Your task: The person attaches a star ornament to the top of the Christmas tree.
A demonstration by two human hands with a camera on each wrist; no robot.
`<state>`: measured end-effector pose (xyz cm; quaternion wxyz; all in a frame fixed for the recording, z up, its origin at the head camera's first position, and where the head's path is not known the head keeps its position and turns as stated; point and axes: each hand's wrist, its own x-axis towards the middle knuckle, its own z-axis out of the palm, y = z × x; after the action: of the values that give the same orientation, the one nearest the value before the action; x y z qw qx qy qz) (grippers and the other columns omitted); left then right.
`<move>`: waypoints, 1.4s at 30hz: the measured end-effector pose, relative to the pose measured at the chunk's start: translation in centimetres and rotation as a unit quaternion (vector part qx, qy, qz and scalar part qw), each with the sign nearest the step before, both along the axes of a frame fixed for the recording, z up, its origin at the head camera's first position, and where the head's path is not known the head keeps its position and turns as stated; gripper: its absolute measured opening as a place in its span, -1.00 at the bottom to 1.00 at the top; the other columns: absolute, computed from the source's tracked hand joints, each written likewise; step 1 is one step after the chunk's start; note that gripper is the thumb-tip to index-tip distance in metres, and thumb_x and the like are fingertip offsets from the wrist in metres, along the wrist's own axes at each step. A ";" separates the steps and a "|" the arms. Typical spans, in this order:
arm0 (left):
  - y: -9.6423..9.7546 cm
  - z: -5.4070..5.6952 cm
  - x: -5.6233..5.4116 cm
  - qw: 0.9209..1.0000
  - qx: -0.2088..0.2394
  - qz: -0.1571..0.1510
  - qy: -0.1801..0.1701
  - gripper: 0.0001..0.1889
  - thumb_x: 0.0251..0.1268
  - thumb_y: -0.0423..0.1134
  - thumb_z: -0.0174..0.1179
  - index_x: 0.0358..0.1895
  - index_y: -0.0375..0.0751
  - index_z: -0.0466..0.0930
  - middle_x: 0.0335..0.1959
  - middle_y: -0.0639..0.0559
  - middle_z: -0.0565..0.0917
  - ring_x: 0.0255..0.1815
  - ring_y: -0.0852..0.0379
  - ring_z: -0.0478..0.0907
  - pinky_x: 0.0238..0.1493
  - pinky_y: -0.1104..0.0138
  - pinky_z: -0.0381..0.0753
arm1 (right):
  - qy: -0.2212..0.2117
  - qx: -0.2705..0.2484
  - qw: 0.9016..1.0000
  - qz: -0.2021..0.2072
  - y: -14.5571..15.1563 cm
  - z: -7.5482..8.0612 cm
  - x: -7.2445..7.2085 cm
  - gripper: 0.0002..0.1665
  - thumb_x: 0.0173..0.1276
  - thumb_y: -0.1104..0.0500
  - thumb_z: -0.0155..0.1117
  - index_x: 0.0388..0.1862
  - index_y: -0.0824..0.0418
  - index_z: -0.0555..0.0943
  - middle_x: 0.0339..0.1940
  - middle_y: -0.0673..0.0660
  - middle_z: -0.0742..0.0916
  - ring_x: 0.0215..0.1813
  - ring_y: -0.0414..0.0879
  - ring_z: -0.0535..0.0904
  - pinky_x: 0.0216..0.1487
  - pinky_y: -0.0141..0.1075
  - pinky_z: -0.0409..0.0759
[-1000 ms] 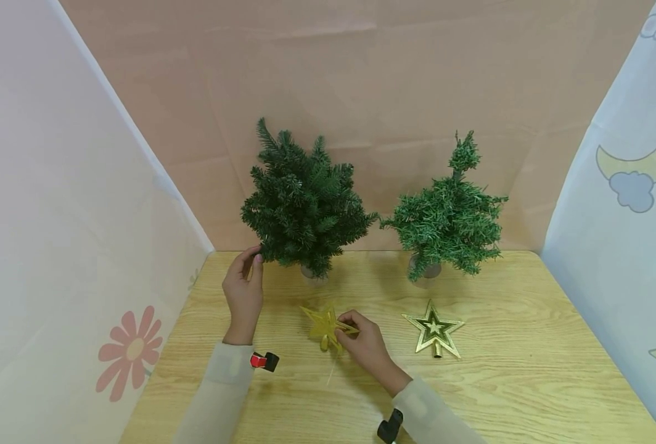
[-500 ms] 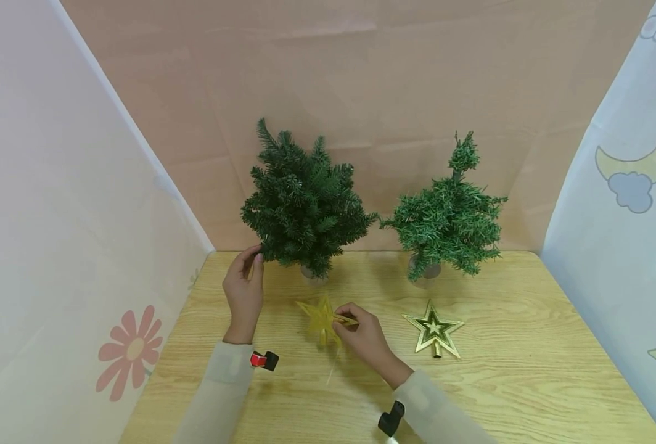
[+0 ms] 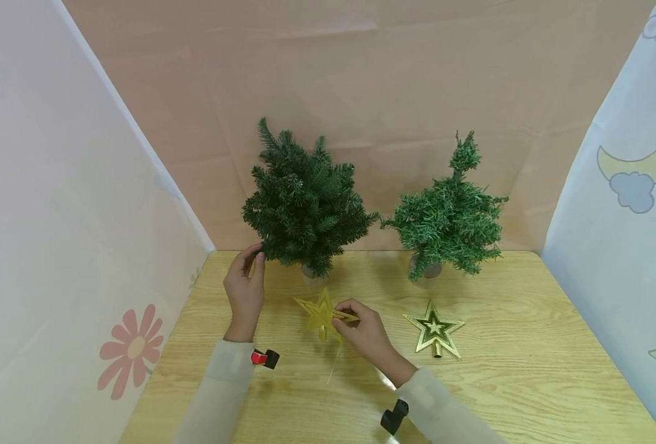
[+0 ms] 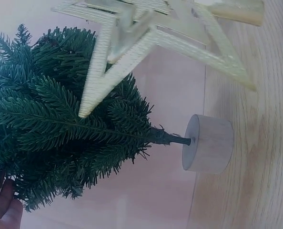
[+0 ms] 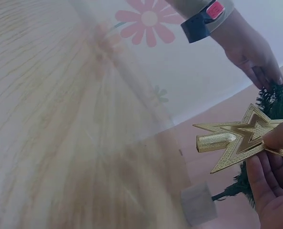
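My left hand (image 3: 245, 293) pinches a low outer branch of the dark green artificial Christmas tree (image 3: 306, 206), at its left side. In front of that tree, my right hand (image 3: 368, 333) grips one point of a gold star tree topper (image 3: 322, 313) between thumb and fingers. The right wrist view shows the topper's hollow socket (image 5: 214, 141) facing away from this hand. Seen close in the left wrist view, the star (image 4: 153, 36) hangs in front of the tree, whose round pale base (image 4: 210, 144) stands on the table.
A lighter green, sparser tree (image 3: 447, 222) stands at the back right. Before it lies a second gold star topper (image 3: 433, 328) on the wooden table (image 3: 516, 370). Cloth walls (image 3: 361, 74) enclose the back and both sides.
The gold star topper has risen slightly and tilted more upright in my right hand. My left hand stays at the same branch, and both trees stand as before.
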<state>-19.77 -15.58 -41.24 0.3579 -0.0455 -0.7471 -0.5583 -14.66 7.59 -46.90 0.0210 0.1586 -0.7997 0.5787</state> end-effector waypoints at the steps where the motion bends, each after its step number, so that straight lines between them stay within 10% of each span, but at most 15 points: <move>1: 0.0 0.0 0.0 1.000 -0.001 0.002 -0.001 -0.77 0.40 -0.45 0.14 0.04 -0.46 0.61 0.02 -0.35 0.62 0.11 -0.13 0.56 0.25 0.12 0.48 | 0.003 -0.004 1.000 0.003 0.0 0.2 0.0 -0.80 0.30 0.34 0.36 -0.10 0.31 0.62 -0.06 0.15 0.70 0.04 0.02 0.64 -0.13 -0.37 0.68; 24: 0.0 0.0 0.0 1.000 -0.008 0.010 -0.006 -0.77 0.40 -0.45 0.13 0.04 -0.46 0.62 0.02 -0.27 0.63 0.08 -0.10 0.57 0.22 0.18 0.52 | 0.051 -0.041 0.998 0.019 0.2 3.8 0.2 -0.81 0.29 0.40 0.33 -0.11 0.34 0.62 -0.09 0.18 0.70 0.00 0.03 0.64 -0.12 -0.17 0.71; 32: -1.3 -2.7 -1.9 1.000 -0.007 0.009 -0.003 -0.77 0.41 -0.34 0.17 0.04 -0.25 0.67 0.00 -0.15 0.66 0.08 -0.04 0.58 0.19 0.18 0.54 | 0.059 -0.042 0.997 0.025 0.0 4.8 0.3 -0.80 0.32 0.37 0.32 -0.08 0.30 0.61 -0.04 0.15 0.69 0.06 0.02 0.62 -0.07 -0.09 0.69; 42: -1.5 -2.9 -1.9 1.000 0.001 -0.004 0.001 -0.77 0.42 -0.23 0.17 0.04 -0.15 0.68 -0.01 -0.03 0.67 0.06 0.07 0.59 0.15 0.34 0.56 | 0.068 -0.048 0.996 0.029 0.0 6.3 0.4 -0.81 0.32 0.35 0.33 -0.09 0.30 0.62 -0.06 0.15 0.69 0.04 0.02 0.62 -0.09 -0.19 0.70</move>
<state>-21.64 -17.05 -44.11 0.3560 -0.0487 -0.7462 -0.5604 -14.23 7.60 -40.56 0.0661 0.2196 -0.7629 0.6045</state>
